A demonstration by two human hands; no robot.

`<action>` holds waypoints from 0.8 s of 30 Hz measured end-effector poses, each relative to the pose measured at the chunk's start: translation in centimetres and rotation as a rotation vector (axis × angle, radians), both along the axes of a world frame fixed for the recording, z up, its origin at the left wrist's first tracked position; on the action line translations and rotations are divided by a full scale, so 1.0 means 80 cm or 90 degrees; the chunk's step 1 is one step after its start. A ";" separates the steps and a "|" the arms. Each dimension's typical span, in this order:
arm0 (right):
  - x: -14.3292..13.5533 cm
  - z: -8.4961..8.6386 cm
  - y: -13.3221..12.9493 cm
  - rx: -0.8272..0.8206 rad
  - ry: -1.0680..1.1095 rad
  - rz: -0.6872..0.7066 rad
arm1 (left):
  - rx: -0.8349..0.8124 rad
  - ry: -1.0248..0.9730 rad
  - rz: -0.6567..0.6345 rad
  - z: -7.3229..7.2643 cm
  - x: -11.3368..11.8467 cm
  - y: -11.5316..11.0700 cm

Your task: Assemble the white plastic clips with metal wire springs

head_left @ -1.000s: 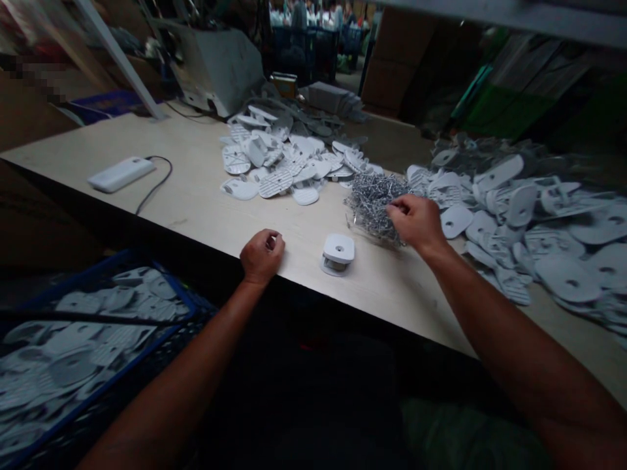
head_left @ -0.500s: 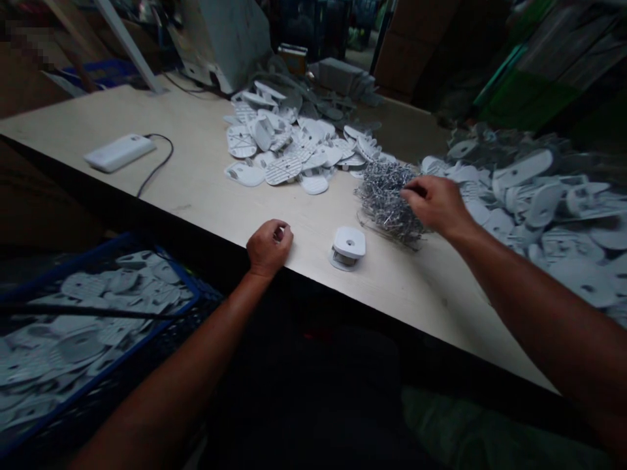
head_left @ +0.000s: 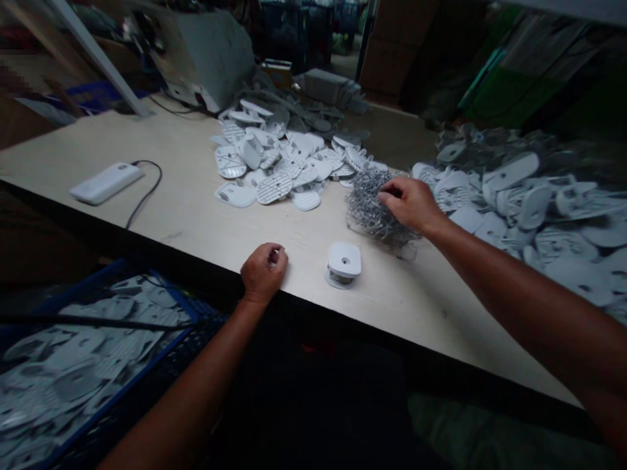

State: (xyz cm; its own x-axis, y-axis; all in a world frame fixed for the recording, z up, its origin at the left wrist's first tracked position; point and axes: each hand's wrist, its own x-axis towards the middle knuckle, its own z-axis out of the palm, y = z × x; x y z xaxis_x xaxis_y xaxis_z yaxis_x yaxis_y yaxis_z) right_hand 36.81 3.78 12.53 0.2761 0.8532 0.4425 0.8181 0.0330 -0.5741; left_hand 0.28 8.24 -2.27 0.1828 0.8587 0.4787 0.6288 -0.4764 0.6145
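My left hand (head_left: 264,271) rests closed at the table's front edge, fingers curled; anything inside them is too small to make out. To its right stands a small white assembly (head_left: 344,262), a rounded plate with a centre hole above a lower plate. Over the tangled heap of thin metal pieces (head_left: 369,207) is my right hand (head_left: 409,203), its thumb and fingers pinched together at the heap's upper right. What the pinch holds, if anything, cannot be made out. A pile of white ribbed plates (head_left: 287,166) lies behind the metal heap, to the left.
On the wooden table (head_left: 186,248) lie a white power bank (head_left: 106,183) with a black cable and, at the right, a larger pile of white parts (head_left: 509,209). A blue crate (head_left: 183,307) of white parts stands below left. A machine (head_left: 206,59) is at the back.
The camera view has shifted, so the table scene sits lower and slightly left. My right hand has moved a little left over the metal heap and stays pinched. My left hand remains closed at the edge.
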 end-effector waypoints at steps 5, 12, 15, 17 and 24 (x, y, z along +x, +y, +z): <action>0.012 0.025 -0.047 0.046 0.089 -0.047 | -0.014 -0.004 -0.022 0.002 -0.006 0.001; 0.038 -0.061 -0.171 -0.114 0.018 -0.231 | -0.030 0.007 -0.019 0.004 -0.005 0.003; 0.039 -0.109 -0.191 -0.203 0.074 -0.297 | -0.032 0.019 -0.022 0.005 -0.005 0.004; 0.034 -0.128 -0.194 -0.202 0.151 -0.302 | -0.045 0.023 -0.027 0.007 -0.006 0.005; 0.003 -0.147 -0.189 -0.161 0.299 -0.234 | -0.109 0.032 -0.050 0.019 -0.010 0.004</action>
State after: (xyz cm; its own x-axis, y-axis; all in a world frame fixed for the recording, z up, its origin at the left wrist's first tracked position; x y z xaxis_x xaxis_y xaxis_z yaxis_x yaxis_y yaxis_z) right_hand 37.06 -11.31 0.77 0.6850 0.7285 0.0013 0.4100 -0.3840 -0.8273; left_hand -0.55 8.52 -0.74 0.2717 0.9092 0.3156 0.6258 -0.4160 0.6598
